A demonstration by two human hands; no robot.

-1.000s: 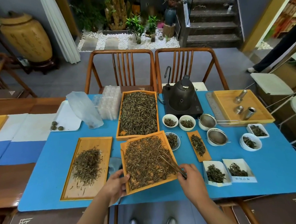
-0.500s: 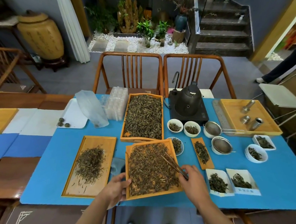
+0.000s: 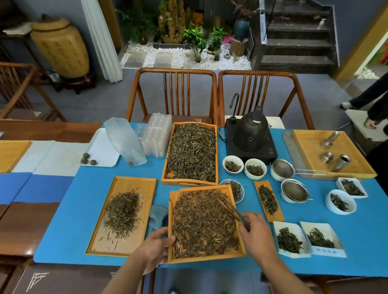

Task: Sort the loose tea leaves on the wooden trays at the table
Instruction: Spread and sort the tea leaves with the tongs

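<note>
Because the loose tea leaves (image 3: 201,223) are thin, dry and very light, they will break or scatter easily, so I judge it better to lift a few at a time with a soft pinch than to press into the heap. They lie spread over the near wooden tray (image 3: 206,257), which sits on the blue table cover (image 3: 79,197) directly in front of the person. The left hand (image 3: 156,245) grips this tray at its left edge, thumb on top of the rim. The right hand (image 3: 254,230) is closed around a pair of wooden tweezers (image 3: 231,211), whose tips reach into the leaves; whether the tips pinch a leaf, I cannot tell. The tray itself is stiff and seems light, and holding it by the rim keeps it steady. Just to the left, a second tray (image 3: 132,183) carries a smaller heap of leaves, and behind, touching the near tray's far edge, stands a deeper full tray (image 3: 167,168). Further right are small white bowls (image 3: 255,168), two strainers (image 3: 295,191) and a dark kettle (image 3: 250,132).
</note>
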